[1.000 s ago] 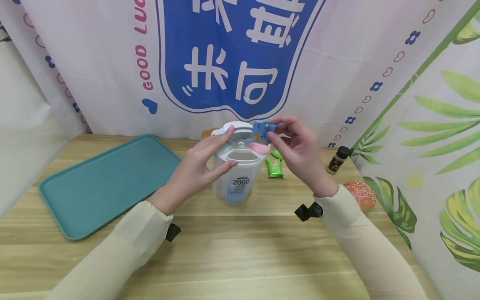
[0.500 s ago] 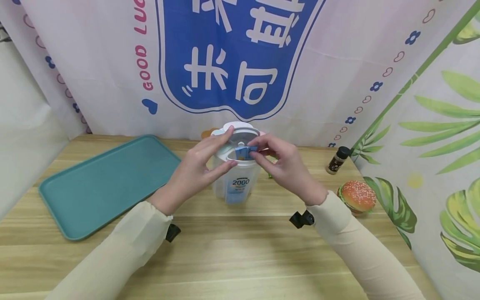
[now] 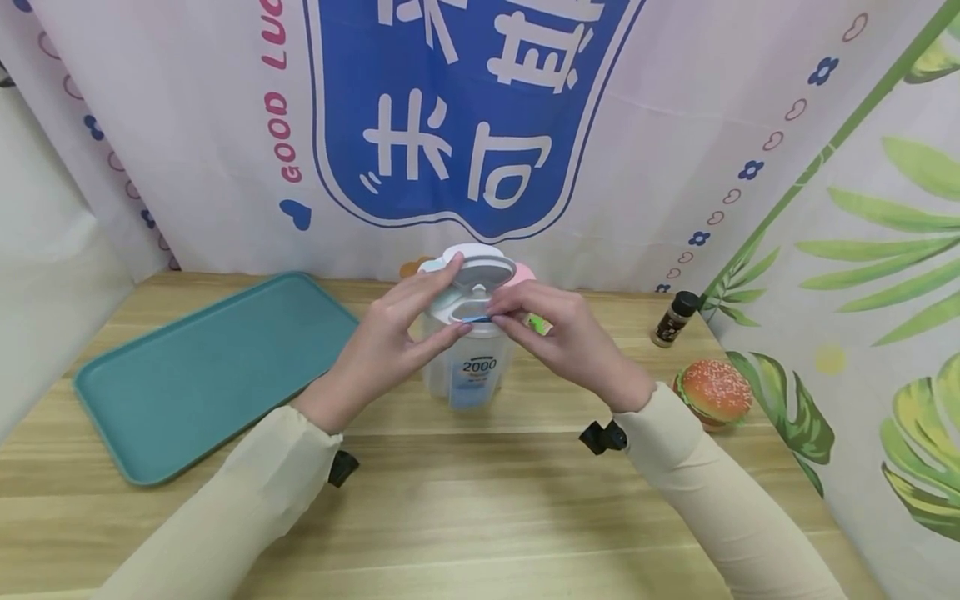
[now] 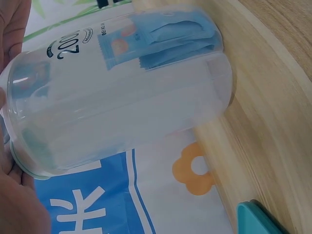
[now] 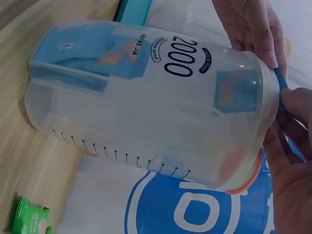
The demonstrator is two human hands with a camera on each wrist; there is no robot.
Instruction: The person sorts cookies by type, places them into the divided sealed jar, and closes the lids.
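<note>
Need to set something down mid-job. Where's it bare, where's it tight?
Bare tabletop spreads in front of the container, between the sleeves; a smaller patch lies between the right hand and the bottle. The visible tray is bare too. Crowded: the container's mouth, with the left hand, blue packet and raised lid, plus a green packet behind the right hand.
</note>
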